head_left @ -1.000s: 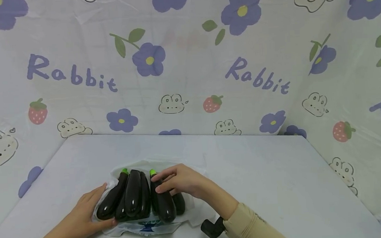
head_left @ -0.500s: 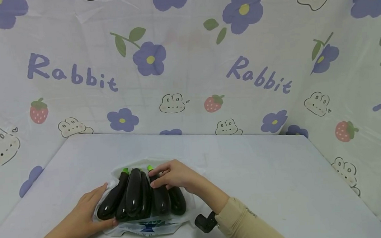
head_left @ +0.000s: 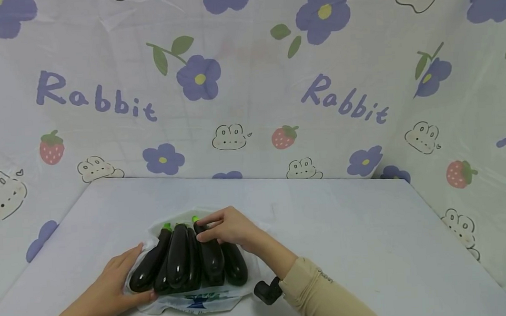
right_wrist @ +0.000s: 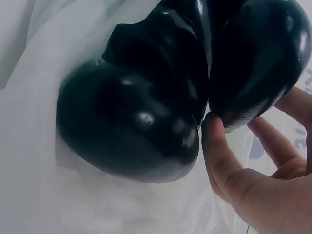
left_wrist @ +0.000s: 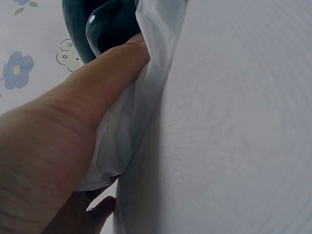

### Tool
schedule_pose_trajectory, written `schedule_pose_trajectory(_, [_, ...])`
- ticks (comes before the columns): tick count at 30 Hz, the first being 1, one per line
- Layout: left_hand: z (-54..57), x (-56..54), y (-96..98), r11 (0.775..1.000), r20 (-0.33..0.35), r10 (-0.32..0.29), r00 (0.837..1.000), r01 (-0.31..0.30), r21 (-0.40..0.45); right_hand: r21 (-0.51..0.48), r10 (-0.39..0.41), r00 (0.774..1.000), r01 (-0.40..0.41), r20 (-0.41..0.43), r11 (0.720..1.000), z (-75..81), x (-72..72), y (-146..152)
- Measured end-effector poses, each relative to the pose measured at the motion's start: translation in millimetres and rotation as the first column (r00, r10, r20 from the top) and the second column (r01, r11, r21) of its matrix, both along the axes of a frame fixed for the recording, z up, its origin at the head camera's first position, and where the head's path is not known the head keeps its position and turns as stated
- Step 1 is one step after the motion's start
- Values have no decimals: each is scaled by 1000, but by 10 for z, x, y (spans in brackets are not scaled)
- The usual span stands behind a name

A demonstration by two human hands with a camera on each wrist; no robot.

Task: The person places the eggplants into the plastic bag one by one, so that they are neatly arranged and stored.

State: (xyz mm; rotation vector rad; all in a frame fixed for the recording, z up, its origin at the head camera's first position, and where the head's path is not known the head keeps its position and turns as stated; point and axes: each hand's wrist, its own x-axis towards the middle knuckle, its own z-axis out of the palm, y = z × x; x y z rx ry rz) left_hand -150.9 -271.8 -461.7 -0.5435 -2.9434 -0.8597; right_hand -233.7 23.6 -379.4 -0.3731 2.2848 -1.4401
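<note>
Several dark, glossy eggplants lie side by side on a thin white plastic bag [head_left: 166, 304], seen left of centre in the head view. My right hand [head_left: 233, 229] pinches one eggplant [head_left: 211, 258] near its green stem end, thumb on one side and fingers on the other. That eggplant lies on top of the others, tilted slightly. At the bag's left side my left hand [head_left: 109, 282] grips the plastic edge, its thumb reaching over the front beside the leftmost eggplant [head_left: 149, 266]. In the left wrist view the thumb [left_wrist: 114, 63] lies against plastic and eggplant.
The bag rests on a white table [head_left: 347, 239]. A patterned cloth [head_left: 249, 82] with flowers, rabbits and strawberries hangs behind it and along the sides. A black wrist device [head_left: 267, 292] hangs under my right sleeve [head_left: 324, 292].
My right hand has moved left and away from me with the pinched eggplant, which now lies closer to the row. The eggplant to its right shows more fully. My left hand stays put.
</note>
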Motion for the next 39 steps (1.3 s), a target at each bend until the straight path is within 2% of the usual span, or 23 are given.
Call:
schedule_pose_trajectory(9, [22, -2, 18, 1000, 36, 8, 999, -8, 5, 47, 66, 998, -67, 14, 997, 13, -34, -9])
schedule_pose_trajectory(16, [12, -6, 12, 1000, 9, 0, 1000, 0, -2, 29, -9, 999, 10, -32, 1000, -30, -43, -111])
schedule_pose_trajectory(21, [13, -9, 13, 1000, 18, 2, 1000, -2, -1, -18, -67, 995, 66, -72, 998, -90, -23, -177])
schedule_pose_trajectory(29, [17, -11, 23, 1000, 44, 9, 999, -9, 0, -57, -96, 988, 89, -123, 994, -159, -10, -171])
schedule_pose_trajectory(34, [14, -15, 25, 1000, 44, 6, 999, -7, 4, -80, -103, 989, 94, -110, 992, -157, 0, -144])
schedule_pose_trajectory(39, [4, -13, 16, 1000, 43, 5, 999, -6, 9, -131, -114, 990, 102, -85, 986, -66, 53, -75])
